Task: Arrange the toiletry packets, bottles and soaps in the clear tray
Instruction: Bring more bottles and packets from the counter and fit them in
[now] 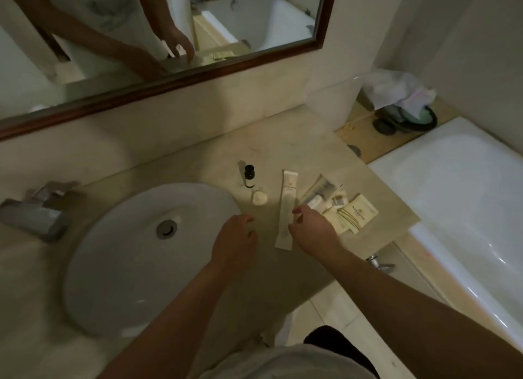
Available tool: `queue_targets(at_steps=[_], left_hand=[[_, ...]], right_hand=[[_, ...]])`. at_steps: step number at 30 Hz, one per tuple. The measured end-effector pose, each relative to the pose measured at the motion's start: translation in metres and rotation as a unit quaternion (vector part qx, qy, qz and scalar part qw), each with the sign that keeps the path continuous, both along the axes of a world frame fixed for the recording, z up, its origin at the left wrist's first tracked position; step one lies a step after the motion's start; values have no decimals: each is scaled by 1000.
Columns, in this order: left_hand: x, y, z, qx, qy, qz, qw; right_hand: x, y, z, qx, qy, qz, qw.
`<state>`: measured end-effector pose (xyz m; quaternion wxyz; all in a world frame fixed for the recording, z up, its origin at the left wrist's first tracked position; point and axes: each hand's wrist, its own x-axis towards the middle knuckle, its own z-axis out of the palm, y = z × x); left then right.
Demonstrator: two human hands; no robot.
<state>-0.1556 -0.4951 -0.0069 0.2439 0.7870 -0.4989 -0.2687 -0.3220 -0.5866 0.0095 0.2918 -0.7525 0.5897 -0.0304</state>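
**Toiletries loose on the counter**

Head view: a long white packet is pinched by the right hand. The left hand is held open and empty. A small bottle and round soap are seen beside the sink.

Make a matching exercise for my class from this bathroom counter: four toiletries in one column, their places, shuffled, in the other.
Things
1. bottle
2. soap
3. long packet
4. square packets

Places
A. between the two hands
B. nearest the bathtub
C. just in front of the bottle, by the sink rim
D. farthest back, standing upright

Pairs: 1-D, 2-C, 3-A, 4-B
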Motion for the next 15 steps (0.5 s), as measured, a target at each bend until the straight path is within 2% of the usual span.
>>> queue_targets(at_steps=[4, 7, 11, 15], left_hand=[[2, -24, -3, 18, 5, 49, 999], [2, -47, -5, 31, 4, 84, 996], [-4, -72, -6, 76, -2, 153, 985], [-12, -93, -13, 90, -82, 150, 981]], right_hand=[[-3, -27, -7, 3, 11, 76, 997], [-2, -59, -10, -58, 34, 175, 982], [8, -92, -8, -110, 83, 318, 938], [20, -115, -16, -150, 118, 427, 884]])
